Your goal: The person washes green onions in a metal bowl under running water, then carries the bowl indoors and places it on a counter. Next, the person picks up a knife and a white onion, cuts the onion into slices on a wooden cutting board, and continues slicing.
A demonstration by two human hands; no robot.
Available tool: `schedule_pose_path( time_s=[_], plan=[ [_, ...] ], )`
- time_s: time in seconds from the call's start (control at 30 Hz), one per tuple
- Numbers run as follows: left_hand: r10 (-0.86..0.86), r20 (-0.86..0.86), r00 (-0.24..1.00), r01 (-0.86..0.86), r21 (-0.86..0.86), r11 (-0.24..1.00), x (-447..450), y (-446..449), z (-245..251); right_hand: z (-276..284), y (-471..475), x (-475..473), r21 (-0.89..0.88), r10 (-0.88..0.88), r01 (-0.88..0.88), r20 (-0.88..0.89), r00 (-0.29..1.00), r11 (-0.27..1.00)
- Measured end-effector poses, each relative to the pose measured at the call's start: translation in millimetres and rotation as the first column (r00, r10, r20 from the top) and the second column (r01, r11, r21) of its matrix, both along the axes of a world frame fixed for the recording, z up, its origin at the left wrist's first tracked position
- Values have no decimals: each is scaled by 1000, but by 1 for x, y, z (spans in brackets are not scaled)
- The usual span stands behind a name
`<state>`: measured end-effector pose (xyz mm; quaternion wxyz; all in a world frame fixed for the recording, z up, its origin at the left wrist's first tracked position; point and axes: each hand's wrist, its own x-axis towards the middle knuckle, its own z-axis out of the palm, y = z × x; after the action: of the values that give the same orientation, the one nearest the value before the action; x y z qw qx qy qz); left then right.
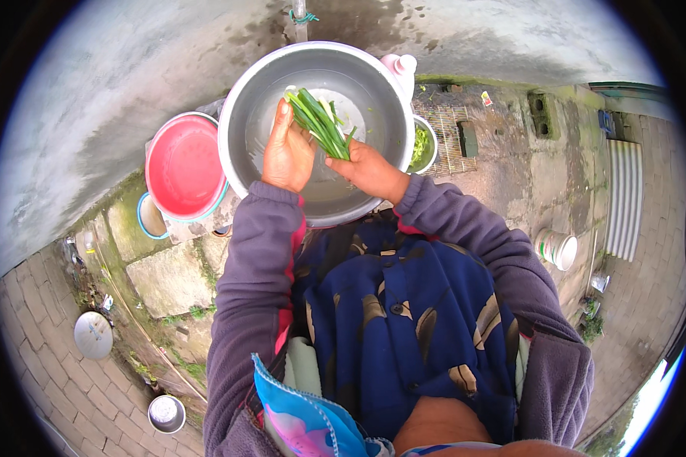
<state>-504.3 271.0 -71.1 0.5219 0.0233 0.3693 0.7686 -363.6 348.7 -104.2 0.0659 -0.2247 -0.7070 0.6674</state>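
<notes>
A bunch of scallions [323, 125] with long green leaves and some pale ends is held slantwise above a wide metal basin [246, 74]. My right hand [374, 170] grips the lower end of the bunch between thumb and fingers. At its upper left side, my left hand [288, 151] cradles the stalks, thumb raised by a pale end and the fingers partly hidden behind the leaves. Shallow water [337, 194] lies in the basin, with a few small green bits in it.
Left of the basin stands a red plastic basin [186, 165]. On the right, a bowl [433, 151] holds green leaves beside a pinkish-white plastic jug [403, 71]. A pipe [300, 23] comes down the concrete wall behind. A white bucket [557, 249] lies farther right.
</notes>
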Motion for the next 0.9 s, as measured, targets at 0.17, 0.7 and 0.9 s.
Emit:
schedule_pose_path(
  time_s=[0.17,0.7,0.9],
  plan=[
    [-406,-188,894,360,-235,903,5,-6,-11,8,5,-2,-17,209,-210,196,958,978],
    [-204,-347,916,77,-346,935,18,-27,-16,-14,-19,-13,-151,324,-331,-74,943,931],
    [-91,-204,975,19,-329,944,17,-20,-18,-20,-15,-18,-26,278,-284,-136,951,958]
  ],
)
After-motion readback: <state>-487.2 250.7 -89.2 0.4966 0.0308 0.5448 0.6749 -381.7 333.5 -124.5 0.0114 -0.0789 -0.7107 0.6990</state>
